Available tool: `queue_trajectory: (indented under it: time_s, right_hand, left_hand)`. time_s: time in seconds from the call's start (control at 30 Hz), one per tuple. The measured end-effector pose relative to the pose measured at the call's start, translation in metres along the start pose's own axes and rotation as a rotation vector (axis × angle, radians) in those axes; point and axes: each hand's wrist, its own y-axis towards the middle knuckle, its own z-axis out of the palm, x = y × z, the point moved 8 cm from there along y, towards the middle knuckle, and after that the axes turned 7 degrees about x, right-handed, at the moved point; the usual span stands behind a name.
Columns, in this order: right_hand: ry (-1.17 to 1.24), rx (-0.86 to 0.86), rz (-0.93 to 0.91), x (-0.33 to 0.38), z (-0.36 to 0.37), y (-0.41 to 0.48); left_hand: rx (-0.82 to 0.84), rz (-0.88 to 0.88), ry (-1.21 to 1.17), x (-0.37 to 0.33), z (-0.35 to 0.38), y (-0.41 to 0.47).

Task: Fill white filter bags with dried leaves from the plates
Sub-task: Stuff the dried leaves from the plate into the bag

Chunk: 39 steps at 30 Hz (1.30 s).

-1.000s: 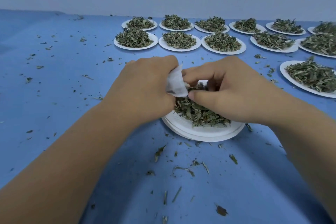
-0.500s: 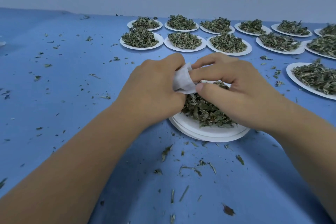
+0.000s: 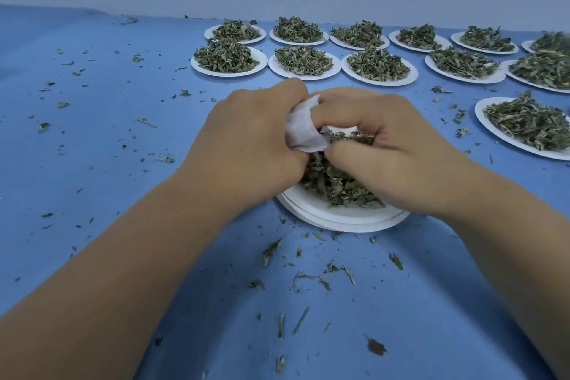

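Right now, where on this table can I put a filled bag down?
Left of the left hand, the blue cloth holds only leaf crumbs; so does the strip nearer than the stacked plate. Crowded: plates of leaves along the far side and right.

Leaving the left stretch of the blue table [image 3: 92,163] open but for leaf crumbs [image 3: 44,126]. Crowding the far edge and right side with rows of heaped plates [image 3: 303,76]. Blocking the near centre with a plate stack [image 3: 342,220].
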Motion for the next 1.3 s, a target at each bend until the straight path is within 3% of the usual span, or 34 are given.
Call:
queue_trajectory:
  time_s: [0.1,0.27,0.37,0.43,0.57,0.7,0.93,1.2,1.3]
  right_hand:
    - [0.095,-0.145,0.048,-0.008,-0.020,-0.006]
    - [-0.105,0.004,-0.029,0.003,-0.001,-0.004]
    - [0.022,-0.213,0.046,-0.008,-0.029,-0.011]
    - [-0.044,-0.314,0.115,-0.017,-0.043,-0.015]
    - [-0.022,-0.249,0.144,-0.022,-0.029,-0.008]
    - [0.114,-0.302,0.116,-0.022,-0.023,-0.005]
    - [-0.058,-0.369,0.092,-0.012,-0.029,-0.008]
    - [-0.013,-0.108,0.105,-0.010,-0.004,0.000]
    - [0.049,-0.159,0.094,-0.011,-0.017,-0.007]
  left_hand:
    - [-0.038,-0.026,-0.001,0.006,-0.002,0.000]
    - [-0.038,0.006,-0.020,0.002,0.000,0.001]
    - [-0.066,-0.017,-0.010,0.011,-0.006,0.001]
    - [-0.086,-0.041,-0.019,0.017,-0.011,0.001]
    - [-0.111,-0.030,-0.056,0.014,-0.014,0.000]
    - [-0.088,-0.011,-0.044,0.009,-0.009,-0.001]
    - [-0.045,-0.019,0.002,0.010,-0.005,0.000]
    - [-0.022,0.075,-0.012,-0.001,-0.002,0.000]
    - [-0.048,0.035,-0.015,0.007,-0.007,0.001]
